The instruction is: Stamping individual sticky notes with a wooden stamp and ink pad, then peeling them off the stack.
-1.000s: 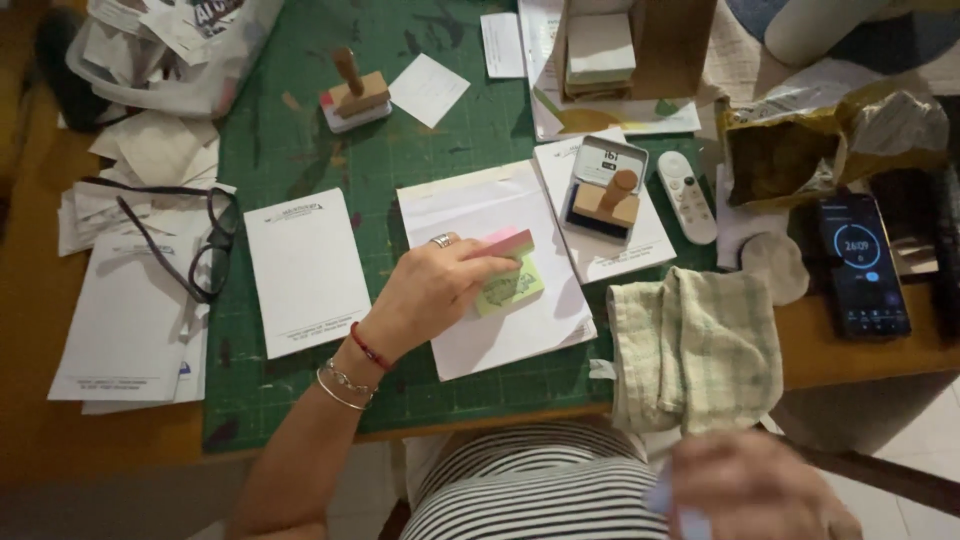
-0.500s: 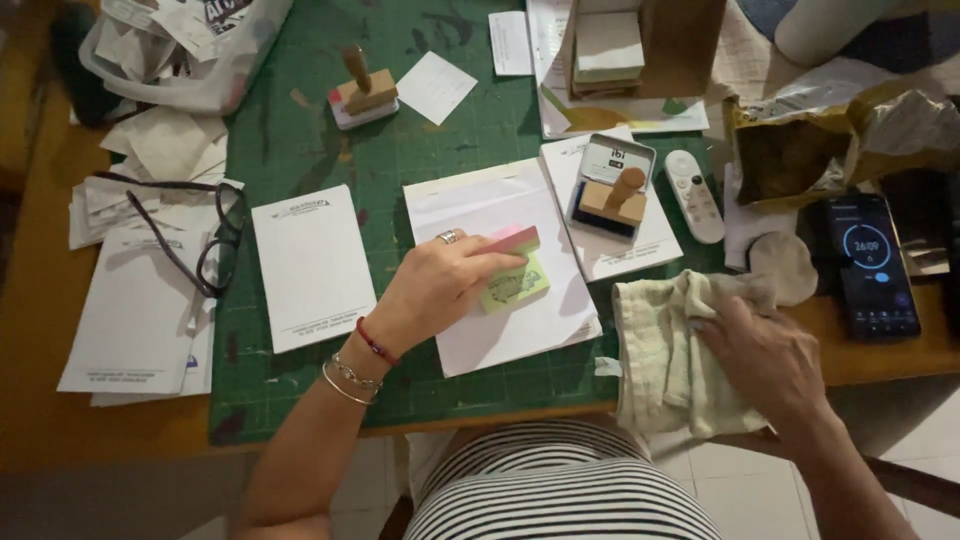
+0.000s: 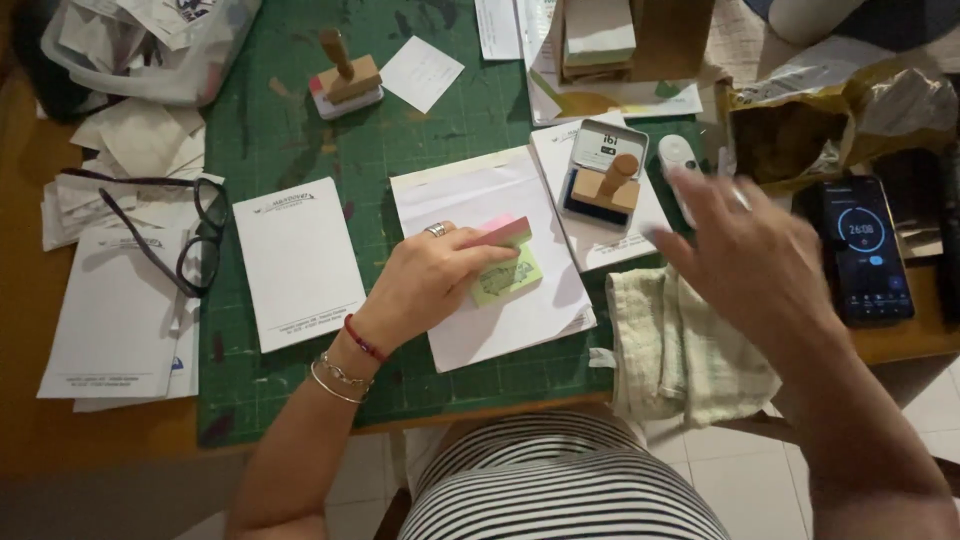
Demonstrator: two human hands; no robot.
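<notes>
Green cutting mat (image 3: 280, 130) is covering the counter, and the left hand (image 3: 430, 285) is pressing down on a pink-edged pad (image 3: 505, 262) of pale green notes, its grip closed on the pad to steady it on a white sheet (image 3: 490, 200). Blurred, the right hand (image 3: 750, 255) is hanging open (holding nothing) above a folded cloth (image 3: 685, 345), near the wooden stamp (image 3: 612, 183) sitting in its ink tin.

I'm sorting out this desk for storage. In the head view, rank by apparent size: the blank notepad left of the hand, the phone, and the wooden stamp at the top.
1. blank notepad
2. phone
3. wooden stamp
All lie flat on the desk, so the ranking seems safe.
</notes>
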